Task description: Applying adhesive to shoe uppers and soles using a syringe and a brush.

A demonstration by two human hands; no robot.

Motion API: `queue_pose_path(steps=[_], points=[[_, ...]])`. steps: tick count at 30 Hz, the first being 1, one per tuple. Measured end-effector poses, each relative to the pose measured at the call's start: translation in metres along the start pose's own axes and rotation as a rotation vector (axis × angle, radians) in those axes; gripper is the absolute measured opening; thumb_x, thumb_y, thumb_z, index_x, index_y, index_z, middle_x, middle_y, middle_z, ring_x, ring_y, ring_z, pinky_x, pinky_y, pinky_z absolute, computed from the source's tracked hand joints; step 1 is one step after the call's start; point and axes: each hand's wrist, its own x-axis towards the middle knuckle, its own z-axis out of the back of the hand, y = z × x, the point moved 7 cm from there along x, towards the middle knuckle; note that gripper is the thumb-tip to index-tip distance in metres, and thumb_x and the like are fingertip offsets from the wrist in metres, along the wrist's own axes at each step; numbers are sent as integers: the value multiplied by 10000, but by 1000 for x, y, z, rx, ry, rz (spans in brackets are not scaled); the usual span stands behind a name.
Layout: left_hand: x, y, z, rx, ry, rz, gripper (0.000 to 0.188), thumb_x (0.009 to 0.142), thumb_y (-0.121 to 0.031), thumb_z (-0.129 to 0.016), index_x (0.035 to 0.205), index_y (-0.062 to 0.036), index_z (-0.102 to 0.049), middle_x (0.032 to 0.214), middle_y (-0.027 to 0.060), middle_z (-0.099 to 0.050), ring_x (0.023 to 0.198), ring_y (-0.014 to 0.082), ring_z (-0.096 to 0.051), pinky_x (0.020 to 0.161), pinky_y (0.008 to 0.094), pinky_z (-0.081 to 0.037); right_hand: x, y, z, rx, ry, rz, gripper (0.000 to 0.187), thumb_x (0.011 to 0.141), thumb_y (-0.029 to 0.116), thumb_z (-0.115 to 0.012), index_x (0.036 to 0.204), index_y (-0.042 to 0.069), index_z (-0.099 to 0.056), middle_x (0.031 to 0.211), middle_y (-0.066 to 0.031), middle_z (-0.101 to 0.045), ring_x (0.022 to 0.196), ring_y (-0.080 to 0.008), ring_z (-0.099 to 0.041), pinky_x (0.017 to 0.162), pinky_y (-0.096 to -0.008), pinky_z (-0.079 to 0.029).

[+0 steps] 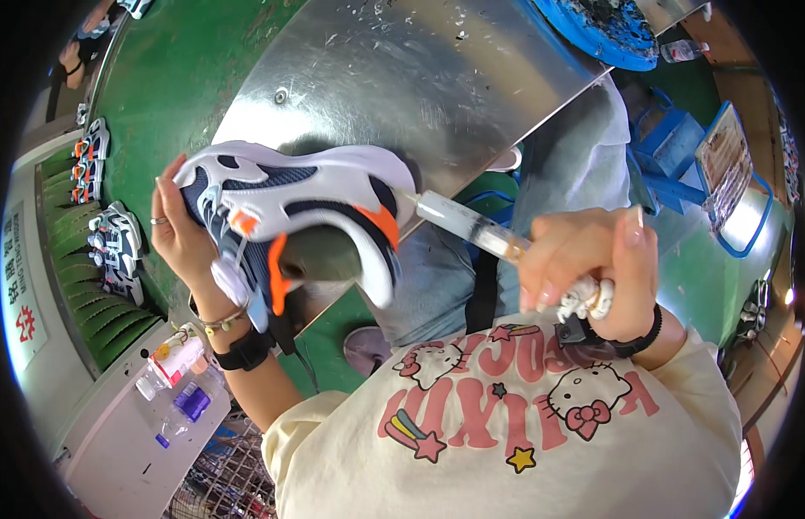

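Note:
My left hand (179, 233) grips a sneaker (338, 177) at its toe and front upper, holding it on its side above the metal tabletop's edge. The sneaker is white and navy with orange accents; its laces and tongue hang toward my wrist. In my right hand (584, 268) is a clear syringe (463, 221), its barrel pointing left. The syringe's needle tip meets or nearly touches the sneaker's heel; I cannot tell whether it touches. A crumpled white wad (586, 298) sits against my right fingers.
Beneath the shoe is a scratched metal tabletop (376, 69). A blue tub (606, 35) with dark residue stands far right, near a plastic bottle (683, 50). Blue stools (670, 143) are at right. Several sneakers (115, 246) line the left; bottles (173, 363) lie lower left. Another person's hand (71, 62) shows far left.

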Motion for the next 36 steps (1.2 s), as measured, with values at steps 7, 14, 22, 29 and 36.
queue_pose_path(steps=[7, 14, 22, 29, 36], points=[[-73, 55, 41, -301, -279, 455, 355, 923, -268, -450, 1077, 40, -534, 985, 102, -597, 844, 152, -602, 736, 274, -490, 15, -12, -26, -68, 85, 4, 586, 963, 222, -124, 671, -68, -542, 619, -167, -565, 561, -227, -553, 597, -338, -465], [-177, 32, 43, -405, -241, 663, 349, 946, -232, -374, 1188, 12, -432, 1066, 98, -571, 902, 189, -606, 699, 324, -551, 12, -18, -35, 14, 86, -78, 610, 971, 279, -117, 683, -47, -545, 656, -179, -571, 564, -186, -540, 571, -277, -444], [-241, 10, 2, -612, 73, 800, 426, 913, -203, -456, 1220, 67, -338, 1121, 147, -529, 973, 224, -583, 791, 356, -519, -6, -15, -36, -78, 81, -151, 641, 967, 329, -104, 672, -45, -534, 635, -173, -552, 585, -218, -552, 641, -322, -458], [-232, -13, -47, -760, 183, 894, 739, 606, -148, -672, 1224, 81, -337, 1139, 171, -511, 1036, 253, -542, 901, 344, -425, -13, -6, -25, 15, -50, -181, 630, 966, 328, -120, 660, -47, -523, 634, -203, -549, 548, -235, -548, 599, -329, -474], [-232, -14, -74, -925, 300, 878, 734, 593, -141, -686, 1218, 58, -354, 1088, 174, -544, 978, 263, -581, 879, 362, -463, -20, 4, -21, 85, -149, -241, 629, 959, 343, -111, 653, -45, -502, 633, -219, -546, 514, -246, -542, 562, -321, -473]])
